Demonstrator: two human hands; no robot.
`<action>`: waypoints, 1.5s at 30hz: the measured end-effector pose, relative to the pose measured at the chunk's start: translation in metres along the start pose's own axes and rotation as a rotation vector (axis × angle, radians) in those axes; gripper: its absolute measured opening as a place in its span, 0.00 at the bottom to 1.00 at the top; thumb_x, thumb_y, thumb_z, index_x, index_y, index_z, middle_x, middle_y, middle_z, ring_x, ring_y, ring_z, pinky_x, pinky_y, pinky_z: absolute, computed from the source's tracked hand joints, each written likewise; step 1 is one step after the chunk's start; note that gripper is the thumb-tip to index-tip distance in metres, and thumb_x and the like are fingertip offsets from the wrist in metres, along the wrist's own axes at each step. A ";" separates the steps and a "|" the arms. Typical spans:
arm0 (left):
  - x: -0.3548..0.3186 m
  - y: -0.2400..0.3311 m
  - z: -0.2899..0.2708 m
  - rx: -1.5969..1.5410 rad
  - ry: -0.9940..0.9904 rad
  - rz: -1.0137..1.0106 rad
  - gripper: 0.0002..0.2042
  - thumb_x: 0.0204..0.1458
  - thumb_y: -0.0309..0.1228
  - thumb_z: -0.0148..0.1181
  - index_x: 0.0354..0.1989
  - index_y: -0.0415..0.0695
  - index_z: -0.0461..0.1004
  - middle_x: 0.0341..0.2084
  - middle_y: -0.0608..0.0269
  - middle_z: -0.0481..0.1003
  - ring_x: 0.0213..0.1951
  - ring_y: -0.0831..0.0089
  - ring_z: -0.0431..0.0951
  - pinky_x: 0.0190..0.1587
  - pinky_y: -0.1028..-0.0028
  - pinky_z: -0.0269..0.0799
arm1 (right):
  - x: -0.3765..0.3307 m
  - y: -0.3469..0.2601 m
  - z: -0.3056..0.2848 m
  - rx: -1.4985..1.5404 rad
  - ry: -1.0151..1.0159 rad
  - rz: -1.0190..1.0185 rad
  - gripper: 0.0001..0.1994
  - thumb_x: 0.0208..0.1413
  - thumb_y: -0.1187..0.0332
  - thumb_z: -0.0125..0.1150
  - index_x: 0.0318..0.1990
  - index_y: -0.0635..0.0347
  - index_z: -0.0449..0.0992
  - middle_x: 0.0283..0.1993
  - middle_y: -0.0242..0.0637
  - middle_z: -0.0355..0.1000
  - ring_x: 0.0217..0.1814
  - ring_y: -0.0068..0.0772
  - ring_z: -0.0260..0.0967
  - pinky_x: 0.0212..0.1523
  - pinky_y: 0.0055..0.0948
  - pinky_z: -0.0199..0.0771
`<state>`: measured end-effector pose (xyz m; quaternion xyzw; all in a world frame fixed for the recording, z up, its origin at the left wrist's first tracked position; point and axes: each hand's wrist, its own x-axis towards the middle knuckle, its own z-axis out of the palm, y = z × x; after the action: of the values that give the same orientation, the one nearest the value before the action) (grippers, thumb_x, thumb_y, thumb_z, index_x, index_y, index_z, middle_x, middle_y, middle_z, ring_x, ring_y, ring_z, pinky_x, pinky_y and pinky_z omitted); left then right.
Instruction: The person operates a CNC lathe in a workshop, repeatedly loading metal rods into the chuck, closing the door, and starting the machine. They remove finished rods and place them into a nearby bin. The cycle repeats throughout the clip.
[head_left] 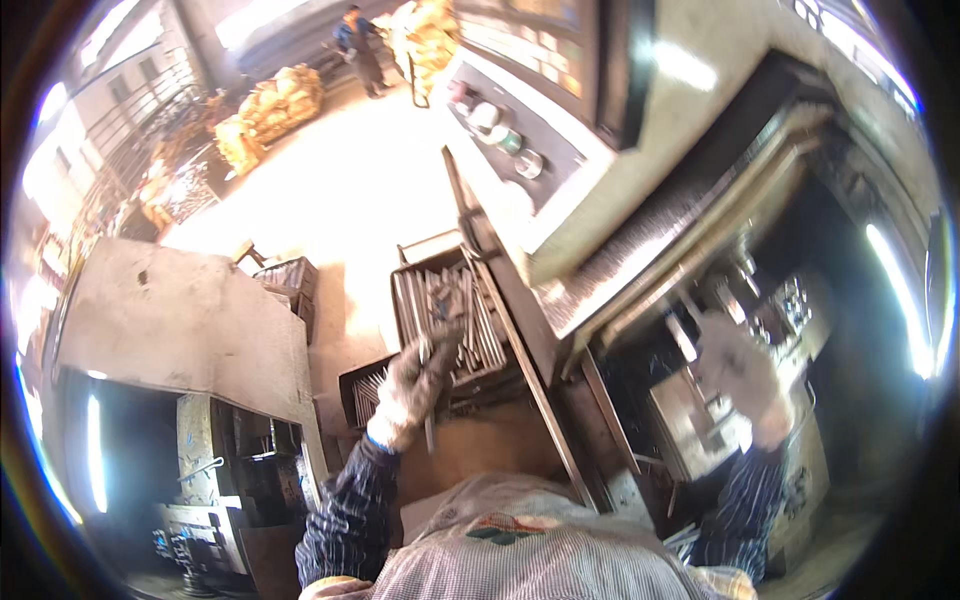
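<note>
My left hand (402,392), in a whitish work glove with dark smudges, is closed round a thin metal rod (431,437) whose lower end sticks out below the fingers. It hovers at the near side of a crate (397,290) packed with long grey metal rods (488,338). Off to the right, my right hand (738,365), also gloved, reaches inside the machine's open bay. Motion smears its fingers, so their grip is unclear. Beside it are metal machine parts (790,305) and a pale metal block (672,425).
A smaller crate (348,400) of rods stands left of the first. The control panel (550,125) with several knobs rises ahead. On the left is another machine (190,320). Yellowish sacks (270,110) lie farther back, where another person (357,50) stands.
</note>
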<state>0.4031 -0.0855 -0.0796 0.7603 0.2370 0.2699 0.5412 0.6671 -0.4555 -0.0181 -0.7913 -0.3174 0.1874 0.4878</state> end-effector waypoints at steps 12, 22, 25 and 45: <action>-0.173 -0.023 -0.185 -0.344 0.411 -0.084 0.17 0.69 0.32 0.52 0.59 0.34 0.74 0.47 0.64 0.79 0.43 0.83 0.76 0.43 0.86 0.69 | -0.023 -0.111 0.243 -0.448 -0.725 -0.085 0.28 0.61 0.52 0.65 0.66 0.51 0.72 0.56 0.48 0.78 0.58 0.42 0.77 0.58 0.33 0.77; -0.290 0.001 -0.249 -0.252 0.681 -0.076 0.24 0.68 0.45 0.53 0.59 0.35 0.72 0.47 0.56 0.80 0.26 0.73 0.80 0.28 0.75 0.75 | -0.014 -0.158 0.412 -0.516 -1.112 -0.416 0.34 0.62 0.41 0.58 0.70 0.49 0.67 0.58 0.43 0.78 0.56 0.42 0.77 0.56 0.35 0.76; -0.299 0.016 -0.252 -0.456 0.785 0.154 0.23 0.69 0.45 0.51 0.57 0.34 0.74 0.44 0.54 0.79 0.36 0.72 0.80 0.41 0.71 0.75 | -0.016 -0.176 0.471 -0.477 -1.279 -0.464 0.33 0.64 0.42 0.58 0.70 0.50 0.66 0.60 0.45 0.76 0.50 0.41 0.79 0.52 0.36 0.78; -0.248 0.021 -0.311 -0.490 1.010 -0.072 0.21 0.72 0.37 0.45 0.62 0.33 0.70 0.54 0.50 0.77 0.53 0.62 0.79 0.58 0.66 0.74 | 0.049 -0.212 0.633 -0.098 -1.538 -0.378 0.18 0.59 0.68 0.63 0.57 0.53 0.80 0.44 0.29 0.79 0.48 0.19 0.74 0.52 0.21 0.72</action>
<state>0.0131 -0.0371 -0.0137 0.3803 0.4228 0.6290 0.5302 0.2514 0.0601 -0.1164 -0.3933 -0.7022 0.5813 0.1197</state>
